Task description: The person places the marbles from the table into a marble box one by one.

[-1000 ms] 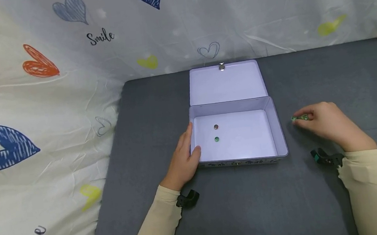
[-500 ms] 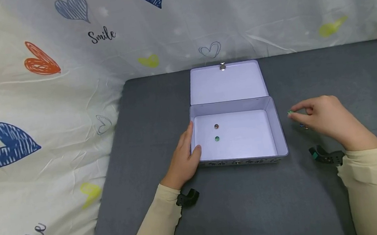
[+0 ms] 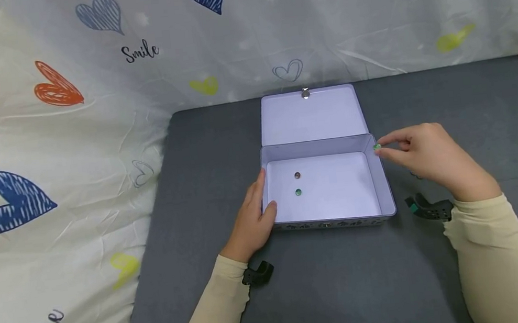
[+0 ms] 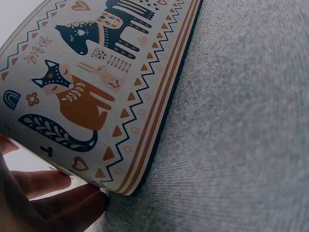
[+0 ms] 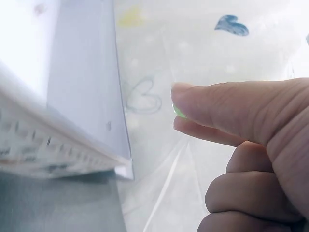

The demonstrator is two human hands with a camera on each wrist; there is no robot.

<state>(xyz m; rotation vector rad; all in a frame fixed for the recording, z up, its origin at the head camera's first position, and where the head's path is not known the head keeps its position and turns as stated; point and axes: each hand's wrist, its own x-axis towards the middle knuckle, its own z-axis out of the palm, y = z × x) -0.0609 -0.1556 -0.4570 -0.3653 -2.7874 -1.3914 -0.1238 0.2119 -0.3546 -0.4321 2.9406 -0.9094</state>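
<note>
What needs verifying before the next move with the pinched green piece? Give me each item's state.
1. Right grip pinching the green piece: ok.
2. Left grip touching the box at its left side: ok.
3. Lid open: ok.
4. Bare floor right of the brown piece inside: ok.
5. Pinched piece above that floor: not ok, it's by the right rim.
6. Count of pieces under the right grip: cannot tell, mostly hidden.

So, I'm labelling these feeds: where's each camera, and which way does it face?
Head: on the head, facing forward and down at the open box and table; sleeves, left hand and right hand show.
Left wrist: on that wrist, facing the box's printed side and table; fingers show.
Right wrist: on that wrist, facing box and cloth; the hand shows, pinching a small green piece.
Shared: that piece, in head and right wrist.
</note>
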